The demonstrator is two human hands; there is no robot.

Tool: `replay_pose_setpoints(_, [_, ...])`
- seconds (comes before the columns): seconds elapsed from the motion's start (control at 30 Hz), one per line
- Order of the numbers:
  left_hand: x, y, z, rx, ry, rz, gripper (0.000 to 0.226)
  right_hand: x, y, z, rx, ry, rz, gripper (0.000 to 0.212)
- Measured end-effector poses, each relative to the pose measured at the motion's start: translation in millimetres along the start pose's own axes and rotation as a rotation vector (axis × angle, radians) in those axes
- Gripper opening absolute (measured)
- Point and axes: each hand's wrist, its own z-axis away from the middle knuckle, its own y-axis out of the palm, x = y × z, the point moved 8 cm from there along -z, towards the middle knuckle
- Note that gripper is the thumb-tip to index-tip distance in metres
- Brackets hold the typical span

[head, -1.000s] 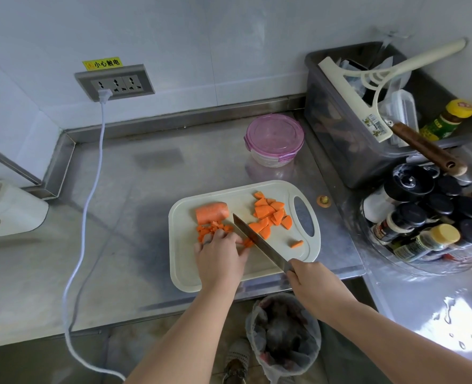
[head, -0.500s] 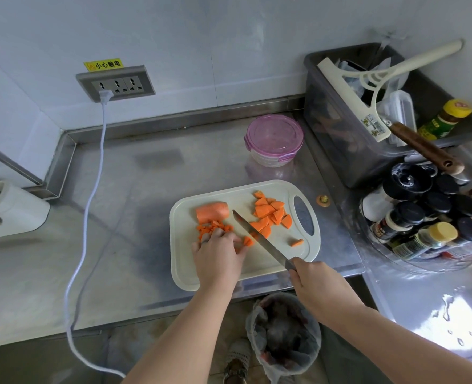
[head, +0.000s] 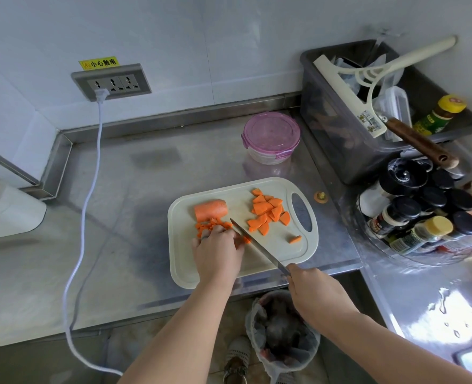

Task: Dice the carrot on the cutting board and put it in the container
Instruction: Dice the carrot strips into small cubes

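Observation:
A pale cutting board point(head: 273, 256) lies on the steel counter. On it are an uncut carrot chunk point(head: 210, 209), a heap of small dice point(head: 212, 225) and a pile of larger slices point(head: 268, 212). My left hand point(head: 218, 252) presses down on carrot pieces by the dice, fingers curled over them. My right hand point(head: 316, 293) grips the handle of a knife point(head: 258, 246), whose blade slants across the board with its tip beside my left fingers. One stray piece point(head: 295, 239) lies near the board's handle hole. The round container with a pink lid point(head: 271, 137) stands shut behind the board.
A grey bin point(head: 337, 128) of utensils and a rack of spice bottles point(head: 423, 214) crowd the right side. A white cable point(head: 90, 176) runs from the wall socket point(head: 111, 82) down over the counter edge. A lined waste bin point(head: 281, 333) stands on the floor below.
The knife tip has shifted slightly left and up, closer to my left fingers. My left hand has stayed on the carrot pieces.

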Motion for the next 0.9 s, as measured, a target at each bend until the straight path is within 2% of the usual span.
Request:
replay_pose_setpoints(0.27, [-0.6,3.8,0.3,0.042,0.0,-0.004,0.022,7.1,10.2,-0.8,0.04,0.014,0.093,0.037])
replay_pose_setpoints(0.53, [-6.8,1.9,-3.5,0.034,0.01,-0.008,0.022,-1.9,11.5,-7.1,0.088,0.018,-0.017,0.03])
replay_pose_setpoints(0.73, [-2.8,-2.6,-10.4,0.016,-0.024,-0.046,0.023,-2.6,5.9,0.9,0.025,-0.044,0.022,0.028])
replay_pose_setpoints(0.9, [4.7,-9.0,-8.1,-0.014,0.002,-0.04,0.022,-4.2,-13.2,-0.6,-0.052,-0.066,-0.139,0.029])
